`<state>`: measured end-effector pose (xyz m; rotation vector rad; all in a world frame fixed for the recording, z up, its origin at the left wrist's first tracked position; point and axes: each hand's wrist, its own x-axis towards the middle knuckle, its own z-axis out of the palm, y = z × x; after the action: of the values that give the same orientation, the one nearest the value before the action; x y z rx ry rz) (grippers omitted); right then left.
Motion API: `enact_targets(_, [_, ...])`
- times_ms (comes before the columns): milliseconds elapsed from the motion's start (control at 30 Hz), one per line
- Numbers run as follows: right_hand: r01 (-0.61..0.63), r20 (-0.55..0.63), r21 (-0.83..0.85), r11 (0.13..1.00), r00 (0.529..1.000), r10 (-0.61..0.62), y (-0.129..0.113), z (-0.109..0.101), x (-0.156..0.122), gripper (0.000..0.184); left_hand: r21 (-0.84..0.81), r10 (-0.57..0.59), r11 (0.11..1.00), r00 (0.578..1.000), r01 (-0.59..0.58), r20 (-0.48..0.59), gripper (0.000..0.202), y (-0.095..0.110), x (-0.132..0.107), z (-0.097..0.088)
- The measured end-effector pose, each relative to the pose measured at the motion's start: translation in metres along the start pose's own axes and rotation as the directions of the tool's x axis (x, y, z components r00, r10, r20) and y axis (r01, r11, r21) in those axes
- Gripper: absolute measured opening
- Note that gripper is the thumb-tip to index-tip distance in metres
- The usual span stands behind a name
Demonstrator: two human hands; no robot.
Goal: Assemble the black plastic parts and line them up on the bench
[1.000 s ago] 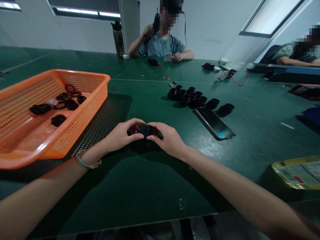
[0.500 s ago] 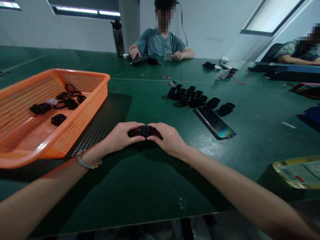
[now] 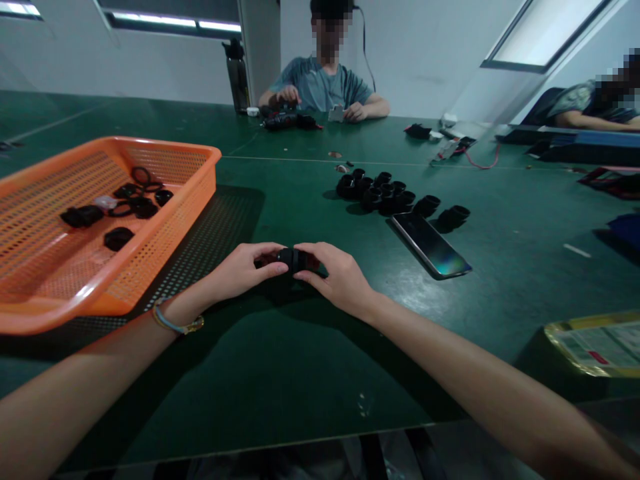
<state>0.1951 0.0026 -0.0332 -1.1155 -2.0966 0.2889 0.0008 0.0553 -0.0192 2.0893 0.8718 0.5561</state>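
Note:
Between my two hands, low over the green table (image 3: 280, 373), is a small black round fitting (image 3: 292, 260). My left hand (image 3: 246, 268) pinches its left side between thumb and fingers. From the right, my right hand (image 3: 340, 275) grips the other side with thumb and forefinger. A narrow seam shows down the fitting's middle, and its ends are hidden by my fingers. Beyond my right hand stand several black pipe-like fittings (image 3: 387, 193) in a cluster. To the left, an orange basket (image 3: 217, 157) holds several black rings and loose black parts (image 3: 83, 215).
A phone (image 3: 433, 247) lies right of my hands. A yellow-edged package (image 3: 597, 343) sits near the right edge. Across the table sits a person (image 3: 325, 87) by a power drill (image 3: 280, 120) and a dark bottle (image 3: 237, 77). Another person (image 3: 580, 107) is at far right.
My left thumb and fingers have shifted slightly on the fitting, which looks a little turned. The person opposite has lifted a hand off the drill.

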Motion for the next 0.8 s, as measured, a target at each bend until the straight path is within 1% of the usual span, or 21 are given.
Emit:
enact_targets(100, [0.006, 0.008, -0.016, 1.0, 1.0, -0.006, 0.0006, -0.0002, -0.0001, 0.028, 0.024, -0.015, 1.0, 1.0, 0.015, -0.002, 0.041, -0.0004, 0.0005, 0.0])
enact_targets(233, [0.01, 0.043, -0.024, 1.0, 0.999, -0.009, 0.0004, -0.0011, 0.0005, 0.028, 0.065, -0.004, 0.998, 1.0, 0.005, -0.003, 0.045, -0.0007, 0.0003, 0.0])
enact_targets(400, [-0.017, 0.094, -0.03, 0.999, 0.995, 0.019, 0.0001, -0.0021, 0.0017, 0.029, 0.106, 0.004, 0.994, 1.0, -0.003, -0.016, 0.043, -0.0026, -0.0001, 0.0004])
enact_targets(800, [-0.062, 0.118, -0.019, 0.998, 0.991, 0.064, -0.0006, -0.0004, 0.0016, 0.027, 0.241, 0.126, 0.964, 0.991, -0.112, -0.044, 0.041, -0.0047, -0.0026, 0.0005])
